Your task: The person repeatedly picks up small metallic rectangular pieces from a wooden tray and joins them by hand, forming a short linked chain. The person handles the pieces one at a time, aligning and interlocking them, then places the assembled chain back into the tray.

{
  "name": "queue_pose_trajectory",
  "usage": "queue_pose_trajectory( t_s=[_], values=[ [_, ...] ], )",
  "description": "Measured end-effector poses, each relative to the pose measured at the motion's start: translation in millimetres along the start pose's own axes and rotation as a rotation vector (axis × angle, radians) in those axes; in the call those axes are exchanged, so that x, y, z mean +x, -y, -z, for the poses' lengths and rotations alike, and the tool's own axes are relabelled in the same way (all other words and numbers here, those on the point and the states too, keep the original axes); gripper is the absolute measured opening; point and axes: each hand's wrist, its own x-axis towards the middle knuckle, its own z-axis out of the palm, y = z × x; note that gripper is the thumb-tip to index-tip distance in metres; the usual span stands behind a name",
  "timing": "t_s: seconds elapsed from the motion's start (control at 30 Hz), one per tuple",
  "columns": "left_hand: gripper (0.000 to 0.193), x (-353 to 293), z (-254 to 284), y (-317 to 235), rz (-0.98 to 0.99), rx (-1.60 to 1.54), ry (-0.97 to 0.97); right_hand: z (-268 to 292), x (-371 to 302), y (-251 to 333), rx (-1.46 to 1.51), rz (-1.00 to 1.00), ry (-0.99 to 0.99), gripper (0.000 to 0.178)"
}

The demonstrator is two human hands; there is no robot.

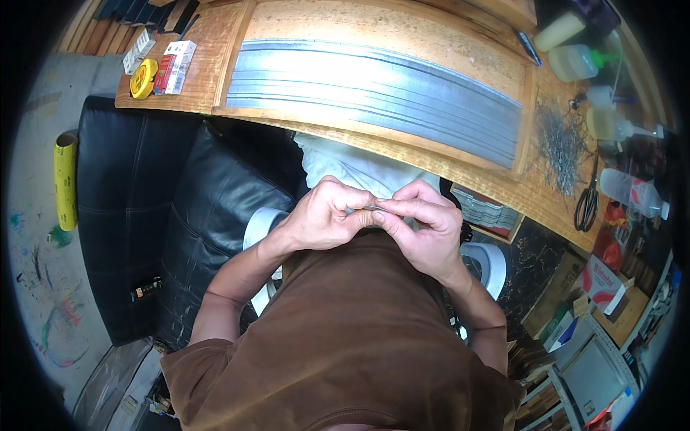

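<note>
Centre frame: left hand (325, 212) and right hand (430, 224) both pinch a thin grey strip (371, 208); slack pinch could drop it.

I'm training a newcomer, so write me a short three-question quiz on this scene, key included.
1. True or false: the black scissors lie to the left of the silvery strips.
2. What colour is the roll beside the black padded seat? A) red B) yellow C) blue
3. What do the left grip and right grip hold between them?

Key:
1. False; they lie to the right.
2. B.
3. A thin grey piece.
</note>
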Motion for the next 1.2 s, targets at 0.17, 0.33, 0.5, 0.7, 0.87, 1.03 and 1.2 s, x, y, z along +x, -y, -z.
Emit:
queue_pose_trajectory(
  t_s=[0.17,0.33,0.5,0.7,0.87,1.03,1.2],
  values=[
    [0.006,-1.0,-3.8,3.4,-0.028,0.012,-0.042,2.3,2.2,-0.8,0.031,-0.062,0.033,0.020],
    [0.005,-2.2,-4.6,3.2,-0.008,0.033,-0.046,2.6,2.9,-1.2,0.040,-0.073,0.042,0.018],
    [0.015,-2.4,-6.1,0.6,-0.076,0.087,-0.090,2.4,3.6,-5.3,0.043,-0.034,0.047,0.017],
    [0.020,-4.8,-5.3,3.6,-0.083,0.116,-0.100,2.4,5.6,-7.3,0.041,-0.002,0.065,0.019],
    [0.017,-2.7,-9.1,3.1,-0.132,0.027,-0.205,-3.7,6.9,-6.6,0.196,0.001,0.009,0.020],
    [0.018,-4.2,-5.3,-0.6,-0.074,0.059,-0.182,0.9,5.7,-9.9,0.155,-0.022,0.046,0.015],
    [0.017,-3.1,-6.7,1.5,-0.121,0.046,-0.205,1.9,8.0,-6.4,0.135,-0.024,0.057,0.015]
  ],
)
